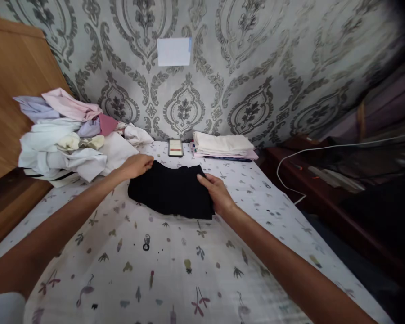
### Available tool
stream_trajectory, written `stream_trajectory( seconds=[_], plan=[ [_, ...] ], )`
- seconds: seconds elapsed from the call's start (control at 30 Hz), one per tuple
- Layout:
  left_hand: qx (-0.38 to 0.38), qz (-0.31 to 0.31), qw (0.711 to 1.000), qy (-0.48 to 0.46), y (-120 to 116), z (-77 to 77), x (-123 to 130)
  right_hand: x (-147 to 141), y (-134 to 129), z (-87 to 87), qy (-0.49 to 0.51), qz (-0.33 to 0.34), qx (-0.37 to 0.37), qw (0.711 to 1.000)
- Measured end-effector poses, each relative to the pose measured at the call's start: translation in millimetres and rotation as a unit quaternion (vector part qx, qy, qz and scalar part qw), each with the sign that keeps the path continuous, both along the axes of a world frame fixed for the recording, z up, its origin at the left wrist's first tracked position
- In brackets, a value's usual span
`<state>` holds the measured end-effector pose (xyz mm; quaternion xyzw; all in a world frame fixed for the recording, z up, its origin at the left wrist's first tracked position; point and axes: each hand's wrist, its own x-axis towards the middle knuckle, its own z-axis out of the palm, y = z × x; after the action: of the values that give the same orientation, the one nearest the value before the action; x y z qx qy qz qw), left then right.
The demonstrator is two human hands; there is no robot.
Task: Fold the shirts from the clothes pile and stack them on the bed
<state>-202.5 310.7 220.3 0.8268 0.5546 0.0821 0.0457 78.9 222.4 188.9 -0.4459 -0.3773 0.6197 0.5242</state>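
A black piece of cloth (172,191), perhaps a folded garment, is stretched between my two hands over the white printed sheet (148,279). My left hand (138,166) pinches its far left corner with the fingers closed. At the right edge, my right hand (218,191) grips the cloth, thumb on top and the other fingers partly hidden behind it. The cloth's exact kind does not show.
A heap of loose clothes (60,139) lies at the left beside a wooden panel (20,90). Near the patterned wall are a phone (175,147) and a folded stack of cloth (224,145). A white cable (324,147) runs along the right.
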Motion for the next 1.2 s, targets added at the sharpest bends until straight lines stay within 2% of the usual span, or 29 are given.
stream_trajectory(
  seconds=[0.07,0.13,0.23,0.3,0.37,0.43,0.47,0.5,0.57,0.63,0.7,0.77,0.83,0.9,0.93,1.0,1.07,1.13,1.2],
  plan=[
    [0.087,0.012,0.996,-0.036,2,23.0,-2,13,5,12.1,0.020,-0.043,-0.004,0.999],
    [0.176,0.025,0.977,-0.120,0,51.3,-5,30,11,26.9,0.041,-0.107,0.009,0.993],
    [0.285,0.033,0.923,-0.256,-16,90.5,-13,62,16,49.2,0.052,-0.204,0.072,0.975],
    [0.337,0.031,0.894,-0.295,-37,101.3,-25,85,9,58.1,0.039,-0.260,0.129,0.956],
    [0.332,0.045,0.893,-0.300,-57,92.0,-43,107,-6,57.2,0.000,-0.301,0.169,0.939],
    [0.235,0.080,0.921,-0.299,-73,63.6,-65,125,-28,45.9,-0.070,-0.302,0.179,0.934],
    [0.150,0.099,0.941,-0.286,-79,44.9,-76,133,-40,37.1,-0.121,-0.278,0.174,0.937],
    [0.048,0.122,0.956,-0.264,-84,25.6,-86,139,-52,27.2,-0.179,-0.233,0.161,0.942],
    [-0.073,0.157,0.964,-0.201,-91,-8.6,-101,148,-73,6.9,-0.296,-0.110,0.123,0.941],
    [-0.101,0.170,0.968,-0.151,-97,-28.6,-105,156,-87,-9.5,-0.389,-0.003,0.094,0.916],
    [-0.068,0.173,0.974,-0.127,-100,-32.2,-99,162,-94,-18.3,-0.473,0.056,0.092,0.874],
    [-0.001,0.165,0.980,-0.108,-101,-25.1,-83,164,-94,-18.4,-0.572,0.090,0.104,0.809],
    [0.060,0.122,0.986,-0.095,-101,-16.1,-59,161,-89,-11.7,-0.665,0.095,0.119,0.731],
    [0.091,0.049,0.992,-0.079,-99,-11.4,-29,147,-80,-2.6,-0.721,0.065,0.140,0.675],
    [0.088,0.007,0.994,-0.065,-98,-11.4,-14,137,-74,1.3,-0.733,0.048,0.156,0.660],
    [0.071,-0.067,0.995,-0.012,-93,-15.3,14,112,-62,5.8,-0.731,0.035,0.204,0.650],
    [0.044,-0.110,0.991,0.054,-85,-20.8,33,84,-48,5.1,-0.712,0.061,0.270,0.645],
    [0.017,-0.116,0.987,0.106,-75,-23.5,40,63,-35,1.4,-0.703,0.101,0.323,0.625],
    [-0.002,-0.100,0.985,0.139,-65,-20.6,34,52,-23,-2.0,-0.710,0.140,0.339,0.602]
  ],
)
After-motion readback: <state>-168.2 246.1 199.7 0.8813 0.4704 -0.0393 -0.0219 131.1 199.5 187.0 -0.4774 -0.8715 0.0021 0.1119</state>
